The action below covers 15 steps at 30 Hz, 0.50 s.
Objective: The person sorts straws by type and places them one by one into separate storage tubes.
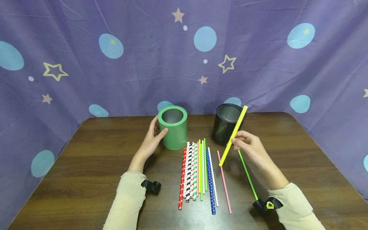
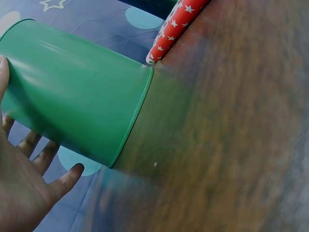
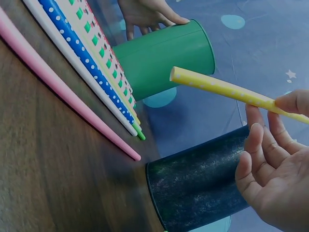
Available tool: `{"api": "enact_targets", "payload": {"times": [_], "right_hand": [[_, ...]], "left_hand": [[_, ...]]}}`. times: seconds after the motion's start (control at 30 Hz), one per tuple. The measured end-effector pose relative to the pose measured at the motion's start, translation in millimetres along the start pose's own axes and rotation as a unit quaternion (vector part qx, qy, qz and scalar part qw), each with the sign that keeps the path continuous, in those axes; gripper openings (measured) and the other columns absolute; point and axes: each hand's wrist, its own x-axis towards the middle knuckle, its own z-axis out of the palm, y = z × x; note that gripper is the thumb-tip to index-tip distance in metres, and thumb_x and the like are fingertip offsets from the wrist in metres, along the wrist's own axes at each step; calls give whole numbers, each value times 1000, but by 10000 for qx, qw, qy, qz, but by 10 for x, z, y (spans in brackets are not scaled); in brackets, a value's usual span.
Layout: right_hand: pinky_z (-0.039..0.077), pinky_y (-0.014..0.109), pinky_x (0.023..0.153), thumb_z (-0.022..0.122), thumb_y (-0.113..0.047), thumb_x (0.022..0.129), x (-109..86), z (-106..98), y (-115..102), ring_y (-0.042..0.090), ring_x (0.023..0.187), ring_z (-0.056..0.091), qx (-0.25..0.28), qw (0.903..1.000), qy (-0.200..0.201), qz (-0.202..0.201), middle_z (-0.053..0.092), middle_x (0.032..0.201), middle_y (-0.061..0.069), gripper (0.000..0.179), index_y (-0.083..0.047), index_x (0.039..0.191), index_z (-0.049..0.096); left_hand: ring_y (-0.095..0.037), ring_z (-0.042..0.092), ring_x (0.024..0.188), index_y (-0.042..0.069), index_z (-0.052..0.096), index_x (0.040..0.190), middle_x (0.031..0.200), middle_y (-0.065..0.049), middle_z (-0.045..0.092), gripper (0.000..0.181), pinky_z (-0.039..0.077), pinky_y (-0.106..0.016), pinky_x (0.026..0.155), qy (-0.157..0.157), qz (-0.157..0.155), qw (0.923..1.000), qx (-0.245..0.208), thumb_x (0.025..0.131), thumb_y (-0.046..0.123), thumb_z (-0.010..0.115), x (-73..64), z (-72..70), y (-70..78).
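Observation:
In the head view my left hand [image 1: 152, 138] holds the side of a green can [image 1: 177, 135], its thumb at the front and its other fingers partly hidden behind. My right hand [image 1: 249, 143] pinches a yellow straw with white dots [image 1: 237, 125] between thumb and fingers. That straw is raised and tilted, its upper part in front of a black can [image 1: 222, 131]. Seen from the right wrist, the yellow straw [image 3: 217, 86] is off the table, apart from both cans. Both cans stand upright; no straws show inside either one.
Several patterned and plain straws lie side by side on the wooden table [image 1: 95, 166], among them a red one [image 1: 182, 179] and a blue one [image 1: 210, 182]. A pink straw [image 1: 224, 182] and a green straw [image 1: 248, 175] lie further right. A purple curtain [image 1: 161, 64] hangs behind.

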Motion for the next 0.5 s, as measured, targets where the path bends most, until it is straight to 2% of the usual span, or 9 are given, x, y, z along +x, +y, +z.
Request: {"api": "enact_targets", "payload": {"times": [0.2,0.3,0.5], "right_hand": [[50,21,64,60,0,93,-2,-41,-28,8,66,61,146,9994,270,-164,65,73,-8,6,4,97,62],[50,20,65,61,-1,93,-2,-59,-43,7,66,62,269,9985,433,-216,66,72,-7,4,-2,95,64],[52,20,68,60,2,94,1,-90,-46,8,65,62,729,9950,508,-464,69,74,-4,16,-12,94,66]], "left_hand": [[-37,14,148,11,7,159,162,-19,12,72,17,-52,119,-44,-70,9999,-104,103,13,52,12,-2,9],[-35,15,148,13,9,159,163,-17,14,72,18,-50,119,2,-36,10000,-79,103,15,54,7,6,17],[-32,20,147,17,14,159,161,-13,20,69,19,-49,119,121,195,9997,-61,103,19,55,2,27,-16]]}}
